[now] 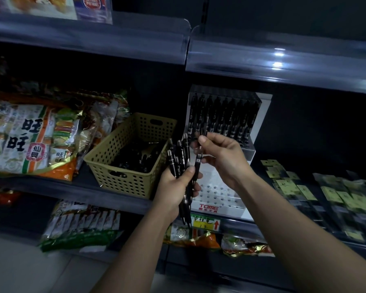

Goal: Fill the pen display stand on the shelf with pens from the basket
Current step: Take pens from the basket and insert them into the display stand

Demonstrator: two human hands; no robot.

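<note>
shelf: dark metal bay. the stand and basket sit side by side on the middle board.
upper shelf: its lip overhangs the stand's back row, so headroom is tight there. the front tiers are open from above.
snack bags: piled left of the basket, out of the working path.
pen display stand: white, stepped, on the shelf right of the basket. the back tier holds a row of black pens and the front tier shows empty holes. the middle tier is hidden behind the hands and the light is dim, so i can't tell its fill.
basket: tan, perforated, just beside the stand's left edge, with loose pens inside. its wall limits any leftward swing.
left hand: in front of the stand, fingers and thumb wrapped round the bundle of pens, tips down.
right hand: above the front tier, thumb and fingertips pinching the single pen near its top. the pen's lower part is against the bundle.
handling: the pens look light and stiff with smooth barrels, likely slippery in a bunch. take each one high on the barrel near the clip and go tip first, straight down into a hole.
risk: the bundle could fan out or drop a pen if the left grip eases. an angled entry would probably knock the filled row.
</note>
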